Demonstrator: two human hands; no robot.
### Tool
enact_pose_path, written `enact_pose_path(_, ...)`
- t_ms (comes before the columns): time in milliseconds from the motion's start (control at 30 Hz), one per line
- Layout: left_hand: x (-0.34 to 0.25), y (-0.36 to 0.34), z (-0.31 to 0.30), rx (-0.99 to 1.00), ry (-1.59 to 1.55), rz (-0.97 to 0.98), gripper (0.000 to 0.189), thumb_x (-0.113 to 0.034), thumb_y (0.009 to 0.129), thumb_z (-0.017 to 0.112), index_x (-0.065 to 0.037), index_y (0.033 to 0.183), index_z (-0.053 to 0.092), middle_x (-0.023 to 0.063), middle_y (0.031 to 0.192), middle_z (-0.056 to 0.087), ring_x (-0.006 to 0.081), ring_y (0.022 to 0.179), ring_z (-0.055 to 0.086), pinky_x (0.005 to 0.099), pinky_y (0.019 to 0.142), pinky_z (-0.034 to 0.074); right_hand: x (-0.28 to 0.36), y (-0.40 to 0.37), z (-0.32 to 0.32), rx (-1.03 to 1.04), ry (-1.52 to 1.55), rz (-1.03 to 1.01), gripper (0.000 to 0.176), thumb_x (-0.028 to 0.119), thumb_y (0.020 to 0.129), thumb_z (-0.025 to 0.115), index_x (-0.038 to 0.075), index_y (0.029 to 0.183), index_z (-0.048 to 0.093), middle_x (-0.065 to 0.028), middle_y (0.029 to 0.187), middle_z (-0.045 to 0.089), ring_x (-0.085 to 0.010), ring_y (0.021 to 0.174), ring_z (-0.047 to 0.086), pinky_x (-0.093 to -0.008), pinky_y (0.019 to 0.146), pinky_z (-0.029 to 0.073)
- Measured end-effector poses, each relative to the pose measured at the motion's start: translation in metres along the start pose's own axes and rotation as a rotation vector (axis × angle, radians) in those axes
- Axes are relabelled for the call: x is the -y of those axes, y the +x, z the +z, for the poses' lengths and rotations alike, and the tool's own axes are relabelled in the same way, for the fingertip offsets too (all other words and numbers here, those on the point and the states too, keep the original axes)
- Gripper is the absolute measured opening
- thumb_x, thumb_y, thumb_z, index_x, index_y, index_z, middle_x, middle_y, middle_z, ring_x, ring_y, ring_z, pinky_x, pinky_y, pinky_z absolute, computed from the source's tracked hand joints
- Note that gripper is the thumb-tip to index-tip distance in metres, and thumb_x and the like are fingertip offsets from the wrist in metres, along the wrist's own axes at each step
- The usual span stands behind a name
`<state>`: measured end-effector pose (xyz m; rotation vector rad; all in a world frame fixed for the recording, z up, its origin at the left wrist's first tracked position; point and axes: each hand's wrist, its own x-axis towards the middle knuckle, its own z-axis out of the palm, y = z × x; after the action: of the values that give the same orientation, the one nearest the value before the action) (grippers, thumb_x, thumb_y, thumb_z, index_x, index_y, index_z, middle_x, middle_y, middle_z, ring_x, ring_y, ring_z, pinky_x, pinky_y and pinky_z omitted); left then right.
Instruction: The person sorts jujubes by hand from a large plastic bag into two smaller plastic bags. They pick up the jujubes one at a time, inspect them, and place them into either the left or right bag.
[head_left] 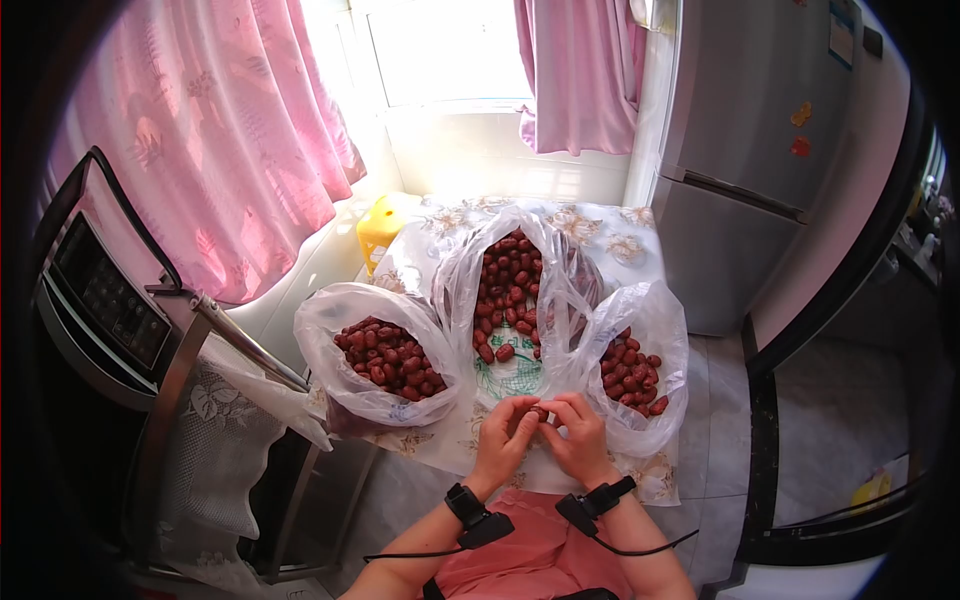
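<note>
Close to the table's front edge, my left hand [505, 437] and my right hand [577, 436] meet, fingers closed around one red date [540, 411]. Just beyond them a large clear plastic bag [456, 290] lies open, with many dried red dates [512, 285] inside and green print showing at its near end. Left of my hands stands a second open bag [325, 322] holding dates [390, 358]. To the right, a third bag [665, 335] contains a smaller heap of dates [630, 372]. Both my wrists wear black straps with small boxes and cables.
A flowered cloth covers the table [625, 240]. A yellow stool [378, 228] is behind its back left corner. The grey refrigerator [740, 150] rises at the right. On the left are a black appliance [105, 290] and a metal rack with a lace cloth [215, 420].
</note>
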<state>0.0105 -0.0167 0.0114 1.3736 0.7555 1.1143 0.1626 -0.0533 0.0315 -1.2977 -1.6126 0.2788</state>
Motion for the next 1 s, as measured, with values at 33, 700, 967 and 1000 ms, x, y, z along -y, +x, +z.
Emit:
enact_pose_path(33, 0.0003, -0.0001, 0.0000, -0.005, -0.024, -0.007, 0.024, -0.010, 0.106, 0.057, 0.003, 0.126, 0.060, 0.0084, 0.108, 0.071, 0.0142, 0.100, 0.069, 0.0291, 0.090, 0.055, 0.0008, 0.0005, -0.0004, -0.002, -0.004, -0.005, 0.030, 0.008, 0.080, 0.082, 0.008, 0.107, 0.069, -0.0067, 0.103, 0.064, -0.0231, 0.073, 0.068, -0.0361, 0.065, 0.055)
enact_pose_path(700, 0.0080, 0.0007, -0.0022, -0.025, -0.167, -0.039, 0.022, -0.007, 0.106, 0.057, 0.003, 0.125, 0.058, 0.0076, 0.114, 0.068, 0.0134, 0.106, 0.066, 0.0279, 0.093, 0.054, -0.0002, 0.0018, 0.0000, 0.012, -0.033, -0.034, 0.031, 0.010, 0.084, 0.079, 0.009, 0.113, 0.069, -0.0078, 0.105, 0.065, -0.0299, 0.080, 0.068, -0.0395, 0.067, 0.055)
enact_pose_path(967, 0.0051, 0.0002, -0.0025, -0.024, -0.201, -0.008, 0.021, -0.004, 0.104, 0.059, 0.002, 0.124, 0.058, 0.0069, 0.113, 0.068, 0.0129, 0.104, 0.067, 0.0278, 0.093, 0.054, 0.0038, 0.0023, -0.0030, 0.055, -0.014, 0.026, 0.032, 0.010, 0.084, 0.080, 0.009, 0.114, 0.069, -0.0073, 0.106, 0.065, -0.0236, 0.072, 0.068, -0.0370, 0.064, 0.054)
enact_pose_path(1000, 0.0050, 0.0003, -0.0025, -0.027, -0.200, -0.013, 0.021, -0.005, 0.104, 0.059, 0.002, 0.124, 0.058, 0.0070, 0.113, 0.068, 0.0128, 0.104, 0.067, 0.0278, 0.093, 0.054, 0.0030, 0.0020, -0.0024, 0.054, -0.015, 0.026, 0.032, 0.010, 0.084, 0.080, 0.009, 0.114, 0.069, -0.0073, 0.106, 0.065, -0.0236, 0.072, 0.068, -0.0370, 0.064, 0.054)
